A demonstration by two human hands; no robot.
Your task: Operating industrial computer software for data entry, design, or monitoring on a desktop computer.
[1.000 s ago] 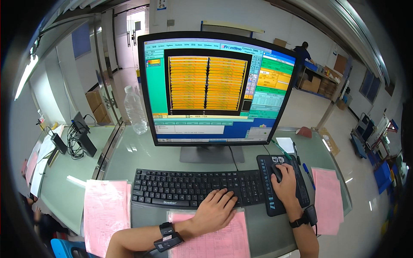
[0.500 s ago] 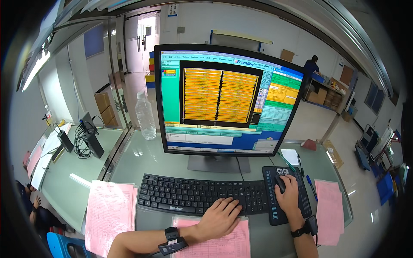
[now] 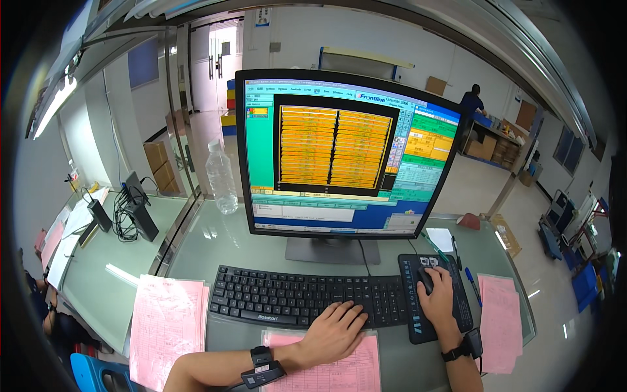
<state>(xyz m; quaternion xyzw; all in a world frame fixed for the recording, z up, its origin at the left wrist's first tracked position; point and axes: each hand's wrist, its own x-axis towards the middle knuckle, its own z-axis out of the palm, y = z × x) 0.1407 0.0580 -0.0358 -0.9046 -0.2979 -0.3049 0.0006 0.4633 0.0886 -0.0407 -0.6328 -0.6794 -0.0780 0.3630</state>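
Observation:
My left hand (image 3: 334, 332) rests with its fingers spread over the right part of a black keyboard (image 3: 274, 297), holding nothing. Under its wrist lies a pink printed form (image 3: 353, 369) in a clear sleeve. My right hand (image 3: 437, 297) is curled over a black computer mouse (image 3: 426, 281), which sits on a dark mouse pad (image 3: 418, 330). Behind the keyboard stands a black monitor (image 3: 333, 147); two columns of orange-yellow strips fill a black area on its screen. Both wrists wear black straps with small devices.
Pink forms lie at the left (image 3: 168, 333) and right (image 3: 499, 320) of the desk. A clear plastic bottle (image 3: 221, 179) stands left of the monitor. Beside the mouse pad lie pens (image 3: 471, 285) and a white paper (image 3: 441, 238). Another person (image 3: 471, 101) is at the far right; a blue stool (image 3: 98, 372) is at lower left.
Both my hands keep their places. At the far left edge, another person's hand and arm have shifted slightly.

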